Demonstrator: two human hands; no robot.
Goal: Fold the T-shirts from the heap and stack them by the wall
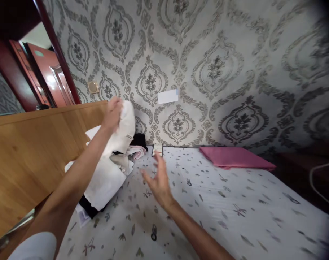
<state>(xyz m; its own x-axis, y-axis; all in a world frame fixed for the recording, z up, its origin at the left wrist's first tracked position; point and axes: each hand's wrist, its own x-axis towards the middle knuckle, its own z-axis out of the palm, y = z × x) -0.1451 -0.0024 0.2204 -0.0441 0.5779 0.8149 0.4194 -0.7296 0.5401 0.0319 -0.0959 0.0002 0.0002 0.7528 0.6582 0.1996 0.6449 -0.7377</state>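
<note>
My left hand [112,115] is raised over the clothes by the wooden headboard, its fingers closed on a white garment [127,124] that hangs from it. Below lies a heap of clothing, with a white piece [102,182] on top and black and pale lilac edges showing beneath. A black garment [139,140] and a pink-and-white striped one sit behind the heap, close to the wall. Over the bed, my right hand [160,184] is open with its fingers apart and nothing in them. Just beyond its fingertips is a phone [157,147] with a lit screen.
The bed's patterned sheet [202,213] spreads across the front. A folded pink cloth [235,157] lies at its far right edge. On the left stands the wooden headboard [45,144]. The patterned wall carries a white paper [167,96] and a socket [93,87].
</note>
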